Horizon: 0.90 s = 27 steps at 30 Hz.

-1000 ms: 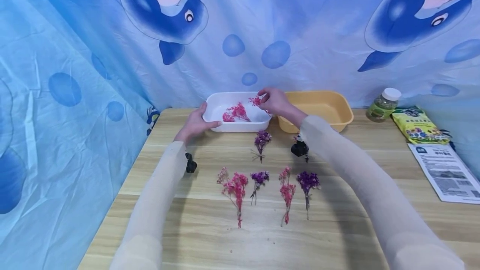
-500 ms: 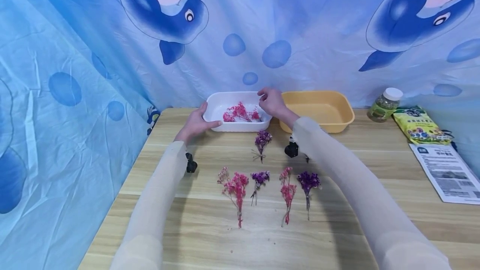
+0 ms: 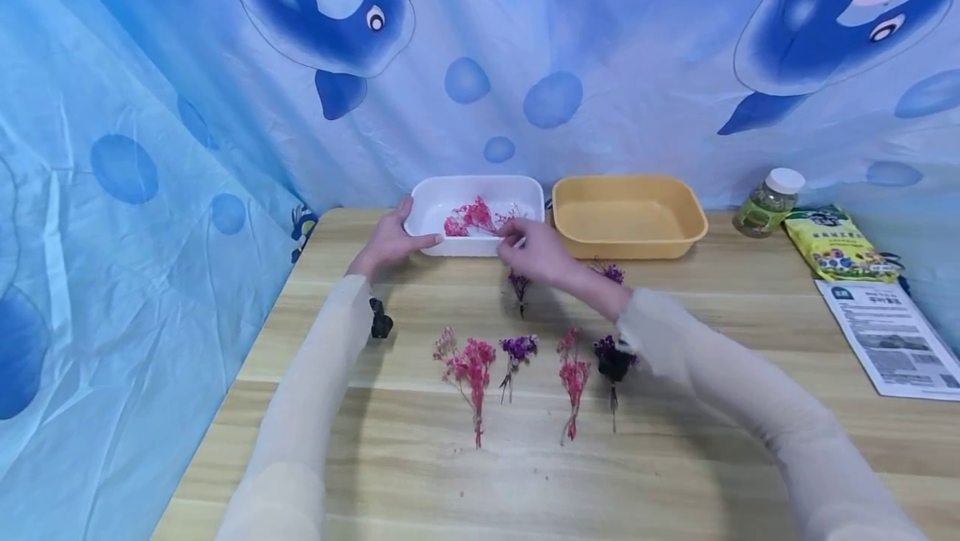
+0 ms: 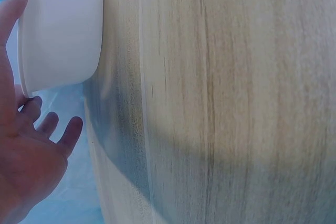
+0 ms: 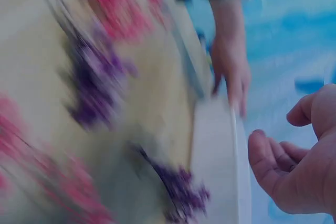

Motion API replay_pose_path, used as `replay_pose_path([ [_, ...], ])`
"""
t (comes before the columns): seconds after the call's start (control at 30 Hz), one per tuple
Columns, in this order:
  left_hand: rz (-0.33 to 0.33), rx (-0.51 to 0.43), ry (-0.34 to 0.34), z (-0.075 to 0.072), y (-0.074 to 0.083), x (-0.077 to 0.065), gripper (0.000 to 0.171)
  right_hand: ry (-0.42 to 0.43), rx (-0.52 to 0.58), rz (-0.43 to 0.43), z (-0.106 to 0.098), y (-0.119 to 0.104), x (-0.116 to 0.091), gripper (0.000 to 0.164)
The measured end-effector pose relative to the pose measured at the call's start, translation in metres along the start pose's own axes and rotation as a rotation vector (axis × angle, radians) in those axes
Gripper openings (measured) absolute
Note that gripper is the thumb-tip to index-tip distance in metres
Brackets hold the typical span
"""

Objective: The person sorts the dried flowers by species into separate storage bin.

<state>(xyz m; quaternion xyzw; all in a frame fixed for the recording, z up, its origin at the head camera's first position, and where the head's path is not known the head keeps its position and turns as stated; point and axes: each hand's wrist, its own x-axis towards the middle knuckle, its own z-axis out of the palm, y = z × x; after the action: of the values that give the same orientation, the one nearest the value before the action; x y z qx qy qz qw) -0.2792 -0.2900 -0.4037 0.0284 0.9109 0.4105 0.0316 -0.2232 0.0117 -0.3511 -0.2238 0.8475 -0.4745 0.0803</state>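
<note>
My left hand (image 3: 386, 242) holds the left end of a white plastic tray (image 3: 468, 248), thumb at the front and fingers at the side. In the left wrist view, the thumb and a fingertip touch its rim, while the other fingers stay off it. Dried pink flowers (image 3: 472, 214) lie inside. My right hand (image 3: 538, 254) is over the tray's front right corner; the right wrist view shows its fingers (image 5: 268, 158) loosely bent, with nothing between them and the thumb. Just below it on the table is a purple flower bunch (image 3: 519, 289), partly hidden by the hand.
A yellow tray (image 3: 630, 247) stands right of the white one. Pink bunches (image 3: 472, 366) and purple bunches (image 3: 517, 349) lie on the wooden table (image 3: 420, 483). At right are a jar (image 3: 768, 203), a yellow packet (image 3: 840, 245) and a printed sheet (image 3: 892, 341). A curtain hangs behind.
My right hand has let go of a pink flower bunch, which now lies in the white tray. It has then moved toward me over the tray's front edge. The left hand stays put.
</note>
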Motion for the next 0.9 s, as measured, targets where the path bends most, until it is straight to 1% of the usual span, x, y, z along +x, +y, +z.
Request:
replay_pose_path([
  [0.1, 0.001, 0.003, 0.007, -0.002, 0.0, 0.0, 0.115, -0.08, 0.003, -0.005, 0.014, -0.008, -0.03, 0.039],
  [0.23, 0.002, 0.007, 0.004, -0.002, 0.0, -0.001, 0.116, -0.143, 0.011, 0.009, 0.032, -0.013, -0.067, 0.043],
  [0.33, 0.003, -0.004, 0.0, -0.002, 0.0, -0.001, 0.116, -0.185, 0.05, 0.04, 0.044, -0.015, -0.09, 0.048],
  [0.4, 0.008, -0.016, -0.005, -0.002, -0.001, 0.0, 0.116, -0.206, 0.08, 0.059, 0.051, -0.015, -0.101, 0.052],
  [0.53, 0.015, -0.028, 0.001, -0.003, 0.001, 0.0, 0.114, -0.228, 0.14, 0.078, 0.063, -0.011, -0.115, 0.062],
  [0.67, 0.021, -0.003, 0.007, -0.003, 0.001, 0.001, 0.114, -0.238, 0.183, 0.087, 0.073, -0.008, -0.122, 0.07],
  [0.83, 0.017, 0.015, 0.006, -0.002, -0.001, 0.002, 0.115, -0.237, 0.167, 0.079, 0.084, -0.008, -0.122, 0.07],
  [0.9, 0.012, 0.021, 0.009, -0.002, -0.001, 0.002, 0.115, -0.229, 0.117, 0.063, 0.088, -0.008, -0.12, 0.07],
])
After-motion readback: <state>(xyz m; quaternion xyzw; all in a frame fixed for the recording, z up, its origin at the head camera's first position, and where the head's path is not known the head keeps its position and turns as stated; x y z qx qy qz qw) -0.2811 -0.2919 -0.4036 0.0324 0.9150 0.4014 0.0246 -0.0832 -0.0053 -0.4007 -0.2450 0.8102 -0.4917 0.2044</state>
